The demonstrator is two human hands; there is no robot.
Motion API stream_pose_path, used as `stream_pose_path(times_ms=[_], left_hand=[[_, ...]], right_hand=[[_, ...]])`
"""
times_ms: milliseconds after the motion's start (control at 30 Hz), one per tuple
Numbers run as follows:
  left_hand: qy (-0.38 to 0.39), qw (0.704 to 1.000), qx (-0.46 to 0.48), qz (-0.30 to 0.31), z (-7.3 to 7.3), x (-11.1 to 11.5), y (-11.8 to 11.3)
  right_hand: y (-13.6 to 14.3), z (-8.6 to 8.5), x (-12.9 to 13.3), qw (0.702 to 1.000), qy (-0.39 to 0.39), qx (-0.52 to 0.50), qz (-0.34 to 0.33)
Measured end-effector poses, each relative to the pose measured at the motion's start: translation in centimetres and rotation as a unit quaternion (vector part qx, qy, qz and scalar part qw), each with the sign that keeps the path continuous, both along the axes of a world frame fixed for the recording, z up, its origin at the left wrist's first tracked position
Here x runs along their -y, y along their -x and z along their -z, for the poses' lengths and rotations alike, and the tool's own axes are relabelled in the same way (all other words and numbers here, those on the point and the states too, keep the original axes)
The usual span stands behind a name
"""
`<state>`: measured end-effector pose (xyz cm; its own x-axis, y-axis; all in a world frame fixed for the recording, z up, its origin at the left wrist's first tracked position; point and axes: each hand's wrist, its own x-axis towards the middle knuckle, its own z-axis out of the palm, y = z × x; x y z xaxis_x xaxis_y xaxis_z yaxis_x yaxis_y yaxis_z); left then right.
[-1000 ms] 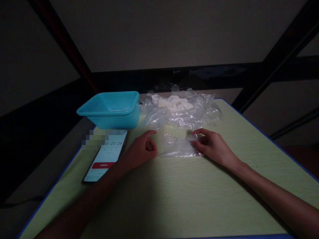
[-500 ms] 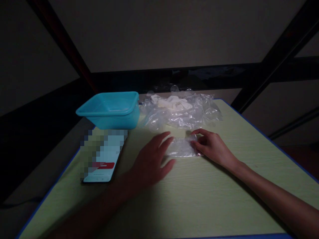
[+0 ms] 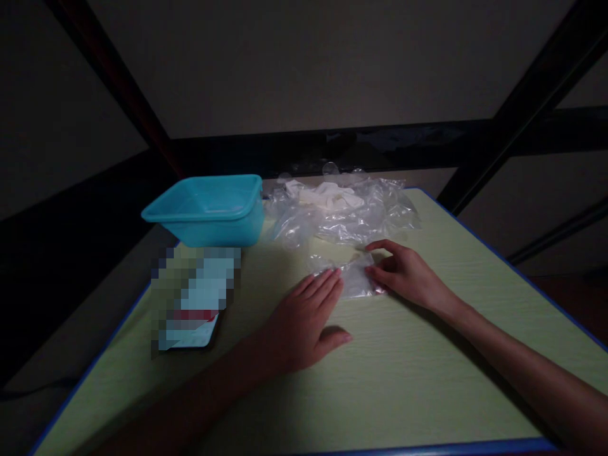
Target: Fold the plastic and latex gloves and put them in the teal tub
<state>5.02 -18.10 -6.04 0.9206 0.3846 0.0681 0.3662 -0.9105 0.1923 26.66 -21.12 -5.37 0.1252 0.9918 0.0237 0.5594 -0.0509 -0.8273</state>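
Observation:
A small clear plastic bag (image 3: 357,280) lies flat on the light green table (image 3: 403,380). My left hand (image 3: 308,320) rests palm down with fingers stretched out, its fingertips over the bag's left part and the thumb apart on the table. At the bag's right end, my right hand (image 3: 403,275) pinches its edge between thumb and fingers. Just behind, a heap of crumpled clear plastic bags (image 3: 349,221) carries a white crumpled item (image 3: 327,195) on top.
A turquoise plastic basin (image 3: 213,218) stands at the back left. In front of it lies a phone (image 3: 194,335), partly blurred out by pixelation. The table has a blue edge, with dark frame bars beyond it.
My left hand has moved right and come down onto the bag, its fingers now flatter and nearer together. My right hand has kept its place at the bag's right end.

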Motion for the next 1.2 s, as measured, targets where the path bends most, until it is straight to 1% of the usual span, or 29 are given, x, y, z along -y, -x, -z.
stream_pose_path(times_ms=[133, 300, 567, 733, 967, 1200], left_hand=[[0.001, 1.000, 0.008, 0.003, 0.12, -0.01, -0.02], [0.006, 1.000, 0.008, 0.000, -0.02, 0.01, 0.01], [0.009, 1.000, 0.027, 0.002, 0.31, -0.01, -0.02], [0.003, 1.000, 0.015, 0.009, 0.13, 0.04, 0.03], [0.022, 0.999, 0.018, 0.017, 0.04, 0.00, -0.07], [0.024, 0.999, 0.022, 0.016, 0.01, -0.06, -0.02]], right_hand=[[-0.40, -0.44, 0.19, 1.000, 0.022, -0.014, 0.016], [-0.41, -0.61, 0.65, 1.000, 0.029, 0.004, 0.011], [-0.40, -0.29, 0.74, 0.999, 0.004, 0.051, 0.008], [-0.21, -0.43, 0.81, 0.998, 0.006, 0.067, 0.009], [-0.09, -0.62, 0.83, 0.995, 0.007, 0.099, 0.005], [0.03, -0.54, 0.93, 0.987, -0.016, 0.162, -0.007]])
